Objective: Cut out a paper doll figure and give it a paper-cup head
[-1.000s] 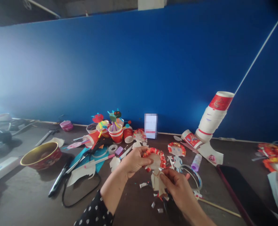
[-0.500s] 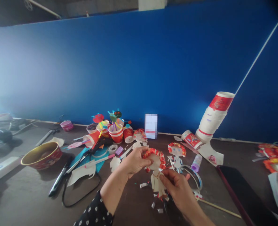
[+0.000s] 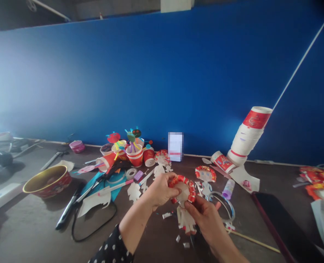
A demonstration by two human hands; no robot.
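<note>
A cut-out paper doll with a round pale head and a ring of red curled paper hair is between my two hands. My left hand pinches the left side of the head, thumb over the pale face disc. My right hand is closed at the doll's right shoulder and neck, just under the hair ring. What the right fingers do behind the paper is hidden. Just beyond lies a second paper doll with a drawn face, red hair and a pale blue body. Small white paper scraps lie under the hands.
On the left are a red-and-gold bowl, a hair-straightener-like tool and teal paper. Paper cups with craft figures stand behind. On the right are a leaning cup stack, tape rolls, a stick and a dark phone-like slab.
My right hand has shifted slightly up along the doll toward its neck and hair. The doll's head has tilted a little, and my left hand still pinches it.
</note>
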